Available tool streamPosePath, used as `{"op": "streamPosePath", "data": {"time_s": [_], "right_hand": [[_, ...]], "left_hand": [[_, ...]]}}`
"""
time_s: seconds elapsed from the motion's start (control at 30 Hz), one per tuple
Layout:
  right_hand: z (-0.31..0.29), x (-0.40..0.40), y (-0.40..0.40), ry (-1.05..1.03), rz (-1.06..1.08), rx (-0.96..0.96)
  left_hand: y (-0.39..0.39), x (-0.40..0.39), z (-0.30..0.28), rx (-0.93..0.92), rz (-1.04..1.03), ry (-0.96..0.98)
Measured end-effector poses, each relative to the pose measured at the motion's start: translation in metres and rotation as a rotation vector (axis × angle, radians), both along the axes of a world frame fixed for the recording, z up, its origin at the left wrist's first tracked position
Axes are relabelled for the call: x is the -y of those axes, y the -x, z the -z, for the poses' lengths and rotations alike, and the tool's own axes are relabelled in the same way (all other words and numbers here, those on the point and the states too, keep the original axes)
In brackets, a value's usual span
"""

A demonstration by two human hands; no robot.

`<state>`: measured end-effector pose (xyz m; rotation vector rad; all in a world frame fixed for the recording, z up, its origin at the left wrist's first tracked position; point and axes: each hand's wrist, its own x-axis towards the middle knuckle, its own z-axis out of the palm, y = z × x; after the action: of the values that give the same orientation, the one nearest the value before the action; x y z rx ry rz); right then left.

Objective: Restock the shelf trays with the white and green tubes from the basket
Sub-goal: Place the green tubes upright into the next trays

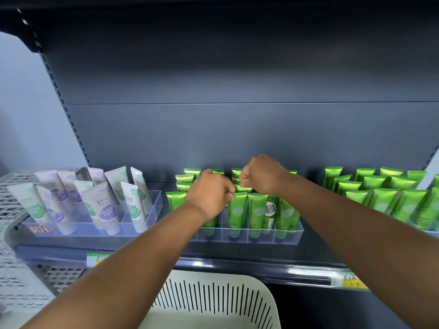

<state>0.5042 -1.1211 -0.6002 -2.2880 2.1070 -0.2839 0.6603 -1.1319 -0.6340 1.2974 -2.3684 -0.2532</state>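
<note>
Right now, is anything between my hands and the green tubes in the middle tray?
Nothing visible. Both the left hand and right hand are already at the green tubes in the middle tray.

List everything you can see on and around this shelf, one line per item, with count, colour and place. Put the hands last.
white tubes: about a dozen, white with green or purple prints, standing in the left clear tray.
left clear tray: one, transparent, left part of the shelf.
green tubes: many, bright green, standing in the middle clear tray and grouped at the right.
shelf: one, dark grey, with price labels on its front edge.
basket: one, cream, slotted, below the shelf.
perforated crate: one, light grey, far left.
left hand: one, pinching the top of a green tube.
right hand: one, curled over the green tubes; its grip is hidden.
</note>
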Motion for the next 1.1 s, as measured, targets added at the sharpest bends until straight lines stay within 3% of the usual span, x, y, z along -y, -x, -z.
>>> {"op": "streamPosePath", "data": {"time_s": [0.4, 0.73, 0.93, 1.1], "right_hand": [[-0.014, -0.030, 0.045, 0.001, 0.094, -0.084], [-0.007, -0.037, 0.052, -0.007, 0.091, -0.031], [0.002, -0.030, 0.048, -0.048, 0.105, -0.096], [0.007, -0.027, 0.048, -0.057, 0.143, -0.042]], "left_hand": [[0.020, -0.014, -0.008, 0.023, 0.054, 0.076], [0.028, -0.017, -0.014, 0.042, -0.020, 0.115], [0.023, -0.019, -0.007, 0.159, 0.063, 0.145], [0.040, -0.019, -0.004, 0.211, 0.085, 0.178]]}}
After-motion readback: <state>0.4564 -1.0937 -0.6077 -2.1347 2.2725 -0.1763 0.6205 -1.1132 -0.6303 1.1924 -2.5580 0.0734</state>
